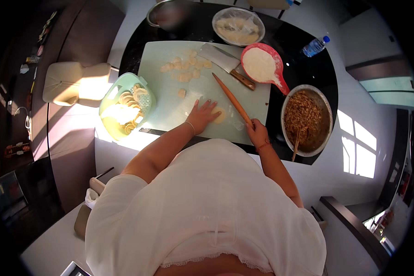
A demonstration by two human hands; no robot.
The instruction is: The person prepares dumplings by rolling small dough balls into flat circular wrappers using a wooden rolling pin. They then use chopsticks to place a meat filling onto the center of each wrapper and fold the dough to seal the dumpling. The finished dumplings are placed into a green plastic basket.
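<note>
On a pale green cutting board [158, 114], my left hand [204, 115] lies with its fingers spread, its right-hand fingers on the edge of a flat round of dough [218, 116]. My right hand [257, 131] grips one end of a tapered wooden rolling pin [233, 100], which points up and left across the board. Several small dough pieces [186, 67] lie near the board's top, and one dough piece [181, 92] sits apart above my left hand. A cleaver [220, 58] with a wooden handle rests on the board's upper right.
Left of the board is a green plastic basket [149, 100] holding shaped dumplings. A red scoop of flour [283, 77] overlaps the board's upper right corner. At right stands a metal bowl [328, 138] of minced filling with chopsticks. Farther back are a plastic-covered bowl [214, 24], a water bottle [314, 47] and a metal pot [151, 20].
</note>
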